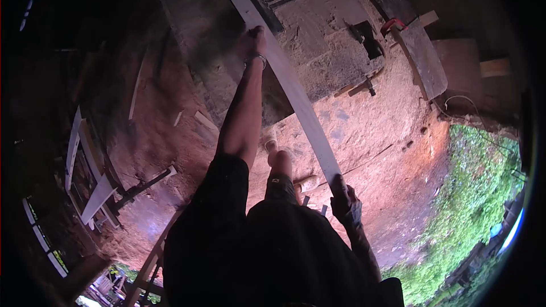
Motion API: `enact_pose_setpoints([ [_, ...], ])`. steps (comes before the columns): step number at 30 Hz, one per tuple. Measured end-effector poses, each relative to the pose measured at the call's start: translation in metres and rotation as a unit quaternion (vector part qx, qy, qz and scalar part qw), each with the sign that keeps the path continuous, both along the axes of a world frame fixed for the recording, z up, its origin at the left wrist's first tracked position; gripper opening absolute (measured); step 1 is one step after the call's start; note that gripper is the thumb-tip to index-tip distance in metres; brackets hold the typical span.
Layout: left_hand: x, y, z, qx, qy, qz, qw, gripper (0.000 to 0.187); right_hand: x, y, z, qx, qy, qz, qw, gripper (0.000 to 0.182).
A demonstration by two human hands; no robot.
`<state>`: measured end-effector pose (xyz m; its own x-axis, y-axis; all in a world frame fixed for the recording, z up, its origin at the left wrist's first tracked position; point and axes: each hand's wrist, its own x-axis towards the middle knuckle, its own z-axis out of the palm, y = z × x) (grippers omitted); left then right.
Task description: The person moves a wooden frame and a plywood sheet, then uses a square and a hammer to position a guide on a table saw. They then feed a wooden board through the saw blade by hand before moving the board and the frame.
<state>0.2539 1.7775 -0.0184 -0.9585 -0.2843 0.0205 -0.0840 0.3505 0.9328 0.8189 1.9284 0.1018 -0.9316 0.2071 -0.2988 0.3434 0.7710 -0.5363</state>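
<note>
A long, narrow wooden board (pixel 290 82) runs slantwise from the top of the view down to the right. My left hand (pixel 256 41), with a band at its wrist, is closed on the board's left edge, out over the machine table. Close to my body, my right hand (pixel 346 203) grips the board's near end, thumb on top; its other fingers are mostly hidden. Under and beside the board lies the sawdust-covered machine table (pixel 330 28), with a dark rectangular opening (pixel 369 40) toward its right side.
Behind the machine's right corner is a red curved part (pixel 392 24) beside a wooden panel (pixel 421 59). Loose boards (pixel 91 165) lean at the left. Sawdust covers the ground (pixel 375 131) around my feet. Green plants (pixel 472 193) grow at the right edge.
</note>
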Motion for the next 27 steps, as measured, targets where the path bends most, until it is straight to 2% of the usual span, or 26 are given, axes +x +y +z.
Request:
enact_pose_setpoints([
  [1, 0.006, 0.002, 0.021, -0.09, -0.048, 0.007, 0.995, 0.027, -0.002, 0.0, -0.001, 0.001, -0.005, 0.003, 1.0, 0.081],
  [4, -0.03, -0.004, -0.05, 0.166, -0.014, -0.029, 0.986, 0.028, -0.012, -0.005, 0.003, -0.013, -0.036, -0.015, 0.999, 0.082],
  [6, -0.031, -0.005, -0.047, 0.17, 0.001, -0.016, 0.985, 0.029, -0.012, -0.009, -0.001, 0.011, -0.035, -0.02, 0.999, 0.081],
  [7, -0.047, -0.006, -0.086, 0.167, 0.032, -0.011, 0.985, 0.03, -0.016, -0.011, 0.001, 0.026, -0.026, -0.013, 0.999, 0.081],
  [9, -0.003, -0.006, -0.002, 0.029, 0.009, -0.024, 0.999, 0.036, -0.015, -0.011, -0.003, 0.038, -0.017, 0.003, 0.999, 0.08],
  [11, 0.03, -0.007, -0.007, 0.129, -0.009, -0.063, 0.99, 0.047, -0.017, -0.013, -0.001, 0.054, -0.005, 0.01, 0.998, 0.081],
  [12, 0.043, -0.006, -0.026, 0.173, -0.019, -0.089, 0.981, 0.053, -0.018, -0.013, 0.001, 0.05, -0.014, 0.01, 0.999, 0.081],
  [14, 0.088, 0.01, -0.093, 0.178, 0.082, -0.045, 0.98, 0.064, -0.021, -0.013, 0.007, 0.033, -0.034, 0.0, 0.999, 0.081],
  [17, 0.134, 0.01, -0.041, 0.097, 0.005, -0.048, 0.994, 0.062, -0.015, -0.007, -0.002, 0.026, -0.013, 0.005, 1.0, 0.083],
  [19, 0.133, 0.011, -0.015, 0.151, -0.003, -0.047, 0.987, 0.052, -0.015, -0.004, -0.006, 0.015, 0.014, 0.002, 1.0, 0.083],
  [20, 0.128, 0.011, -0.013, 0.177, -0.008, -0.048, 0.983, 0.047, -0.022, -0.006, 0.001, 0.002, 0.019, -0.003, 1.0, 0.082],
  [21, 0.121, 0.009, -0.022, 0.134, 0.0, -0.05, 0.99, 0.044, -0.022, -0.005, -0.003, 0.001, 0.015, -0.003, 1.0, 0.082],
  [22, 0.116, 0.007, -0.031, 0.16, -0.005, -0.061, 0.985, 0.04, -0.022, -0.003, -0.007, 0.0, 0.013, -0.001, 1.0, 0.082],
  [24, 0.111, 0.007, -0.02, 0.155, -0.004, -0.05, 0.987, 0.044, -0.029, -0.002, -0.003, -0.014, 0.001, -0.01, 1.0, 0.081],
  [26, 0.107, 0.005, -0.004, 0.093, -0.022, -0.051, 0.994, 0.059, -0.041, -0.002, -0.001, -0.021, 0.016, -0.012, 1.0, 0.08],
  [27, 0.102, 0.002, -0.007, 0.11, -0.03, -0.062, 0.991, 0.06, -0.041, -0.002, -0.004, -0.02, -0.002, -0.013, 1.0, 0.078],
])
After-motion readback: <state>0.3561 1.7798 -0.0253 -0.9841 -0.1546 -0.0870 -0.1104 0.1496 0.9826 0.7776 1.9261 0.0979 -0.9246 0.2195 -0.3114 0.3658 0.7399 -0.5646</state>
